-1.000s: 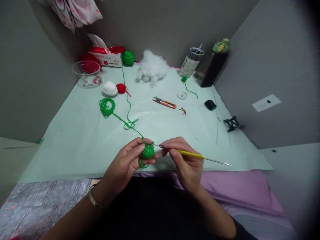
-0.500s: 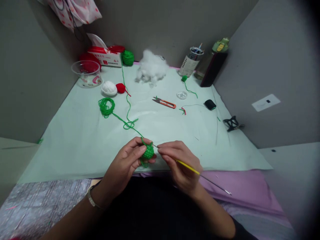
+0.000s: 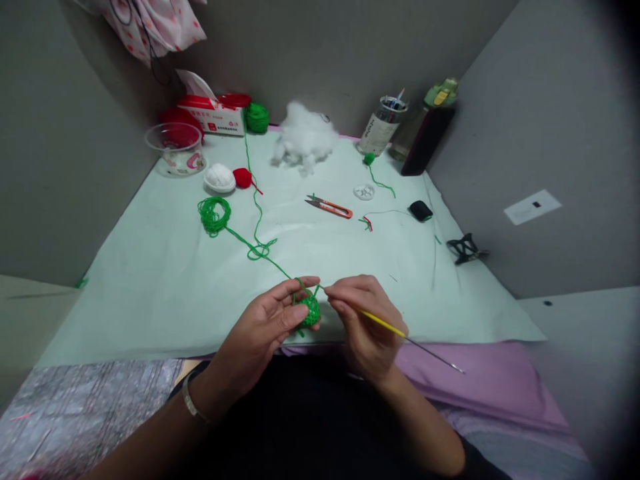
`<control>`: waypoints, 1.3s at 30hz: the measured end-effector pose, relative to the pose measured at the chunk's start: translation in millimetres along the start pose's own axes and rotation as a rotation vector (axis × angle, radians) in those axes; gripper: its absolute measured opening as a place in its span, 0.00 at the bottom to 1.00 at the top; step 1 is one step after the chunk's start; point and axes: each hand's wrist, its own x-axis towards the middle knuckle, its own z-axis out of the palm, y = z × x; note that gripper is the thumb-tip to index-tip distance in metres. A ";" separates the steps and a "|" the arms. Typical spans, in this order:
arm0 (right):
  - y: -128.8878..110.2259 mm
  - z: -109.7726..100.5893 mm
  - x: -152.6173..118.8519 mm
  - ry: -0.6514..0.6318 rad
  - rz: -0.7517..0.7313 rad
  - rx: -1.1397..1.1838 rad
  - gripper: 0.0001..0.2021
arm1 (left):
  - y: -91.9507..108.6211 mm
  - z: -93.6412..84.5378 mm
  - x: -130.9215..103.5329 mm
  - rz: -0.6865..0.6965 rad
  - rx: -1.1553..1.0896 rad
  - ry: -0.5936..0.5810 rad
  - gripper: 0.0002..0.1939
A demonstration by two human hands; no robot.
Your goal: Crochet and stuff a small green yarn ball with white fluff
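Between the thumb and fingers of my left hand (image 3: 270, 323) is a small rounded green crochet piece (image 3: 311, 311). Green yarn (image 3: 273, 261) runs over the left fingers and back across the table to a loose green coil (image 3: 214, 216). My right hand (image 3: 367, 320) grips a crochet hook (image 3: 385, 325) by its yellow middle, pen-like. A green loop stands up from the piece at the hook's thin front tip. The hook's other metal end points down to the right, beyond the hand.
Thread snips (image 3: 329, 207) lie mid-table, with yarn scraps (image 3: 367, 223) to their right. White stuffing (image 3: 306, 137), a tissue box (image 3: 215, 117), a plastic tub (image 3: 176, 150) and a pen jar (image 3: 383, 127) stand toward the back. A black claw clip (image 3: 466, 249) lies at the right edge.
Both hands have shifted slightly to the right. The hook tip has drawn away from the crochet piece, pulling a green loop up, and the left fingers have straightened somewhat.
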 end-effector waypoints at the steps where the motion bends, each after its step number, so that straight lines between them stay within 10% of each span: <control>1: 0.2 -0.3 0.9 -0.011 0.040 0.042 0.15 | -0.3 -0.2 -0.2 -0.002 0.003 0.005 0.21; 7: 4.0 -3.9 6.6 -0.080 0.261 0.327 0.10 | -3.5 -3.9 1.0 0.015 -0.011 0.008 0.24; 12: -0.6 -5.0 4.0 -0.063 0.180 0.161 0.10 | -3.7 -1.7 2.0 0.038 -0.066 0.000 0.10; 39: -4.8 -6.5 -2.0 -0.080 0.169 0.135 0.11 | -2.9 -4.0 1.4 0.054 -0.049 0.052 0.09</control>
